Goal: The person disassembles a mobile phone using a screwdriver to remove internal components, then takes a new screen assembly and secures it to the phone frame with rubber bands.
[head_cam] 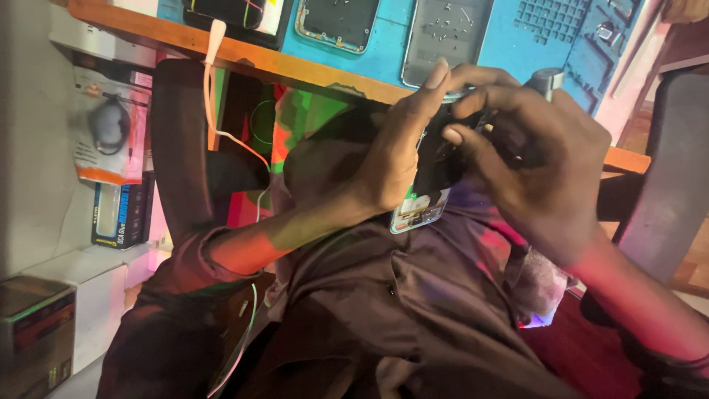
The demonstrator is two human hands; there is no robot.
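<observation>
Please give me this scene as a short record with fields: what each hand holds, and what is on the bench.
Left hand: left hand grips the opened phone from the side, thumb raised along its upper edge.
Right hand: right hand is on the phone too and holds a grey-capped tool, probably a screwdriver.
Phone: held above the lap, circuit board showing at the lower end.
Bench: blue work mat with two phone frames and small loose parts.
Unclear: the tool tip is hidden.

Phone repair workshop, by the look of it: wooden worktop point(244, 53) w/ blue repair mat point(517, 44), two stripped phone back frames point(336, 22) & point(447, 33) lying on it w/ loose screws, opened phone point(421, 207) w/ bare circuit board, boxed supplies point(122, 214) stacked at the side.
</observation>
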